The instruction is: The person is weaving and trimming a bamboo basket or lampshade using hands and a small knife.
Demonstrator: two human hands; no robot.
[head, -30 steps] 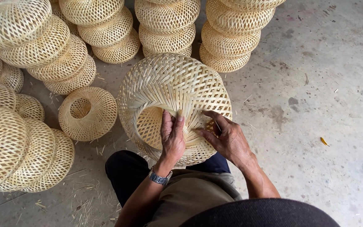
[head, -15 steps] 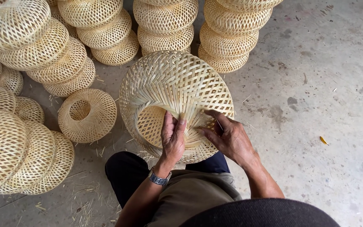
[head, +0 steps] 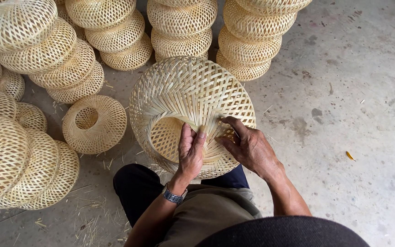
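Observation:
A large round woven bamboo basket (head: 184, 91) rests against my knees, its open mouth turned toward me. My left hand (head: 189, 153) lies flat on the rim, fingers pressing the loose bamboo strips there. My right hand (head: 248, 146) sits on the rim just to the right, its fingers pinching strips at the woven edge. A wristwatch (head: 173, 195) is on my left wrist.
Stacks of finished woven baskets (head: 179, 27) stand at the back and along the left (head: 19, 164). One single basket (head: 94, 123) lies on the concrete floor (head: 353, 105) left of mine. Straw scraps litter the floor near my legs.
The basket has turned slightly and my hands have shifted a little along its rim. The view has drifted a bit.

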